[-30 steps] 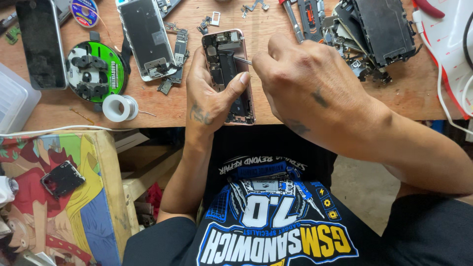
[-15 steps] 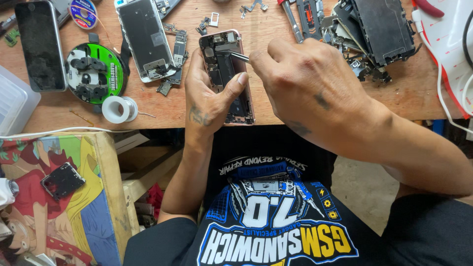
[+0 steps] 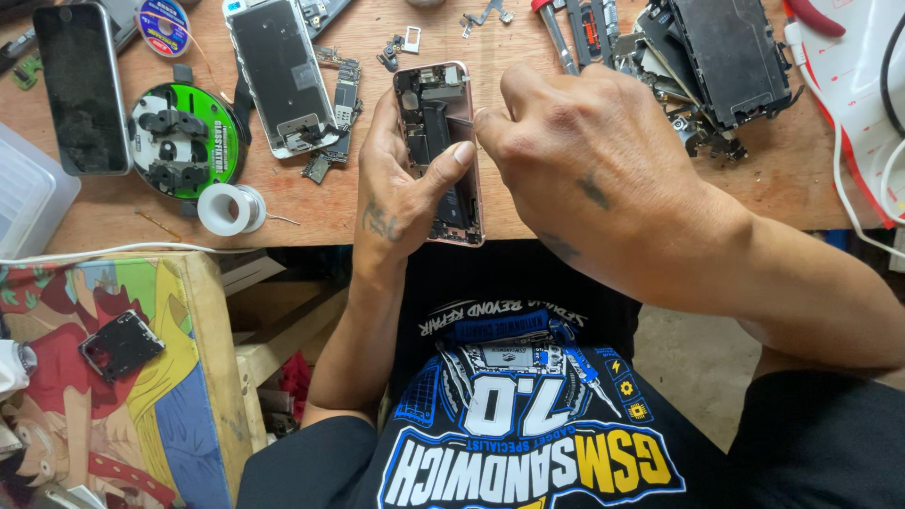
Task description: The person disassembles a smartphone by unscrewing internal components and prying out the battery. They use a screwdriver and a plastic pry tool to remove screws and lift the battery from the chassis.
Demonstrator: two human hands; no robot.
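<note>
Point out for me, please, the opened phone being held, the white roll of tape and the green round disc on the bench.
opened phone (image 3: 436,104), head view, on its exposed upper insides.
white roll of tape (image 3: 223,208), head view, on its white rim.
green round disc (image 3: 215,121), head view, on its green right edge.

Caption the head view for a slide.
Left hand steadies an opened phone; right hand works a thin tool inside.
</note>
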